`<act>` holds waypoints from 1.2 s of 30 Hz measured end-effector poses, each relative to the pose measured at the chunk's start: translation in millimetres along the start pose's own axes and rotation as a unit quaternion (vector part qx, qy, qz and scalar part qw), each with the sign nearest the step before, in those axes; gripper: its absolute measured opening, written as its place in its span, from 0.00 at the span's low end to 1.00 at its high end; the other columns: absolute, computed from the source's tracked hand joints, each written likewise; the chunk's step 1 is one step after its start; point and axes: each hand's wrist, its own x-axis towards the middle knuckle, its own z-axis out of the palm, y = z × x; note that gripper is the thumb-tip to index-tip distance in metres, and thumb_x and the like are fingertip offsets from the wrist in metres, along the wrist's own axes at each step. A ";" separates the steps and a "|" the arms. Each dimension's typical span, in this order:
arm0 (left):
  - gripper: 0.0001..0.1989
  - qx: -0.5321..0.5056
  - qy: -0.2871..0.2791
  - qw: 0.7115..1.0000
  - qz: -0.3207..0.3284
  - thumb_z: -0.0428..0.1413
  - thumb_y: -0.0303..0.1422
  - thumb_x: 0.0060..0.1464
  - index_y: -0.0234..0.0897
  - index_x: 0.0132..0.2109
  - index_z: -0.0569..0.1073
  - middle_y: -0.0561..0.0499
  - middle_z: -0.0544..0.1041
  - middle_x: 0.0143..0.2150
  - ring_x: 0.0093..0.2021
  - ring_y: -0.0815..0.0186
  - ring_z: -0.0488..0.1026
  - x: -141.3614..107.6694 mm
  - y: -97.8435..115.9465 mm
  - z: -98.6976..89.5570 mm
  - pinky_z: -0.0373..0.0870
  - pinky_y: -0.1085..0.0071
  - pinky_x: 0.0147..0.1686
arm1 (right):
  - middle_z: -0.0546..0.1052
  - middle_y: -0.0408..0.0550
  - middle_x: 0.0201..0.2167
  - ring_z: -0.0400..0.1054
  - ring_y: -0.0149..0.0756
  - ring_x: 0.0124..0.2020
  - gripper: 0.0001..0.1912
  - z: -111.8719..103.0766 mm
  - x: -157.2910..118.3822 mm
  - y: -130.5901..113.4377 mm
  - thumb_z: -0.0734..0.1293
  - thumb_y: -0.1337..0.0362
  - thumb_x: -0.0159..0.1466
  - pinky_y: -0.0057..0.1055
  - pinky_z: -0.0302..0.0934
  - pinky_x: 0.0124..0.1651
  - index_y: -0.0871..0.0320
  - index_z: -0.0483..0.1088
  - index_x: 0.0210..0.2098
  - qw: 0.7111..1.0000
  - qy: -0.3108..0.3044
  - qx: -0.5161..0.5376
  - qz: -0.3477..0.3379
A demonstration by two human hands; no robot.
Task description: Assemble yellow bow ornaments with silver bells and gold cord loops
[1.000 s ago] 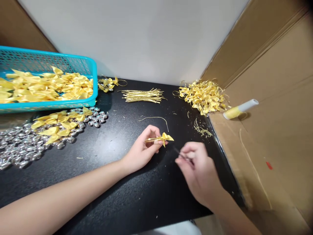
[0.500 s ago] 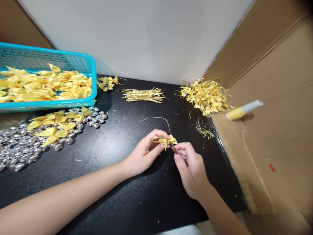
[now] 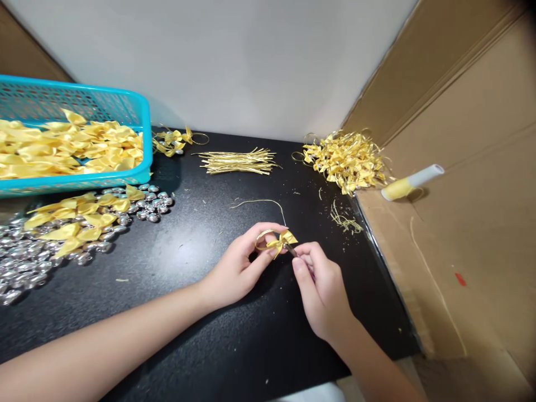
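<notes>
Between the thumb and fingers of my left hand is a yellow ribbon bow with a loop of gold cord standing out on its left. My right hand is closed around a slim dark metal tool, mostly covered by the fingers, so its exact kind is hidden. The tool's tip touches or nearly touches the bow's middle. Just beyond my left fingertips, a thin gold strand curves over the black table.
A blue basket of yellow bows stands at left, with silver heart-like beads and loose bows before it. A bundle of gold cords lies at the back. Finished-looking looped bows are heaped right, near cord scraps.
The bow has turned slightly in my left hand, and its cord loop shows rounder. The tool in my right hand has moved in closer to the bow's middle. The whole view has shifted a little.
</notes>
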 end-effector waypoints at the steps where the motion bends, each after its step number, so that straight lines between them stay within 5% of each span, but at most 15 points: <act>1: 0.15 0.003 0.000 1.000 0.002 0.50 0.30 0.65 0.44 0.57 0.66 0.51 0.74 0.39 0.42 0.66 0.74 -0.3 0.2 -0.1 0.70 0.70 0.44 | 0.70 0.40 0.23 0.63 0.29 0.21 0.07 -0.5 0.4 -0.4 0.58 0.63 0.68 0.25 0.53 0.25 0.57 0.65 0.36 1.000 -0.001 0.003 0.004; 15: 0.11 -0.006 0.010 0.999 0.035 0.51 0.28 0.64 0.42 0.53 0.67 0.49 0.76 0.44 0.41 0.67 0.76 -1.4 0.9 0.6 0.71 0.71 0.43 | 0.58 0.35 0.18 0.53 0.26 0.18 0.12 -5.2 4.4 0.4 0.58 0.58 0.69 0.25 0.46 0.22 0.57 0.66 0.33 0.991 -0.041 0.102 0.078; 24: 0.01 0.010 0.019 0.999 0.032 0.52 0.28 0.62 0.39 0.41 0.68 0.50 0.76 0.38 0.38 0.66 0.74 -1.5 4.6 -0.8 0.69 0.71 0.41 | 0.68 0.39 0.21 0.62 0.28 0.21 0.07 -2.8 1.4 -2.8 0.60 0.62 0.68 0.24 0.51 0.23 0.57 0.66 0.34 0.999 -0.006 0.018 0.033; 36: 0.06 0.086 -0.001 0.993 0.080 0.52 0.23 0.60 0.38 0.37 0.68 0.52 0.75 0.35 0.36 0.69 0.73 0.9 5.7 -4.4 0.67 0.74 0.39 | 0.71 0.40 0.22 0.63 0.28 0.20 0.07 -9.3 3.7 -6.1 0.60 0.62 0.67 0.24 0.53 0.24 0.56 0.66 0.34 0.999 -0.002 -0.038 0.010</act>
